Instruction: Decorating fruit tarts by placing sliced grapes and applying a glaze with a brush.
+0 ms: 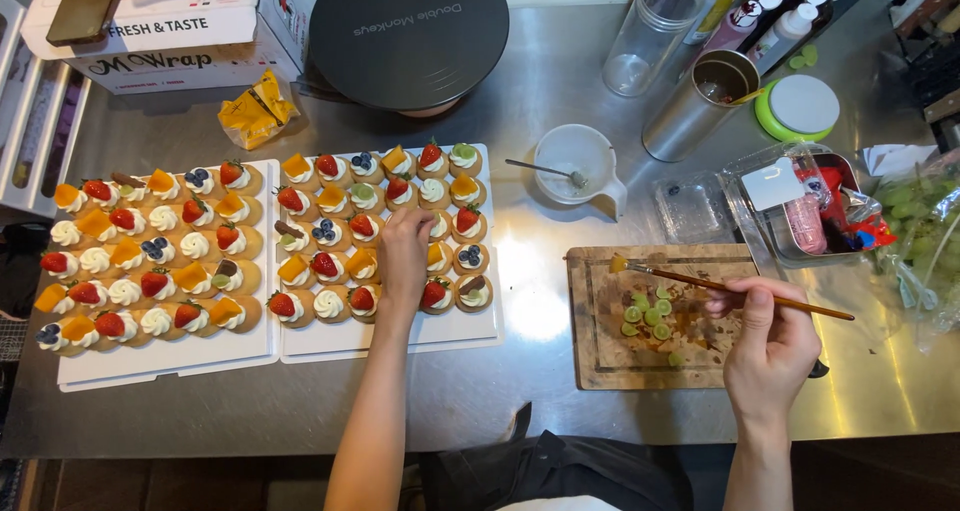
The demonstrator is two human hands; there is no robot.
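Wooden cutting board at 5 o'clock carried green grape slices; fruit tartlets at 10 o'clock.
Right hand gripped a thin brush, bristles toward 9 o'clock. Left hand rested fingertips-down among the tartlets on the white tray, grasping nothing visible. White bowl with spoon sat at 12 o'clock.

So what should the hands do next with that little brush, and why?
Probably bring the brush in the right hand across to the tart under the left hand: its bristles point that way over the cutting board, and the left fingers already rest on that tray.
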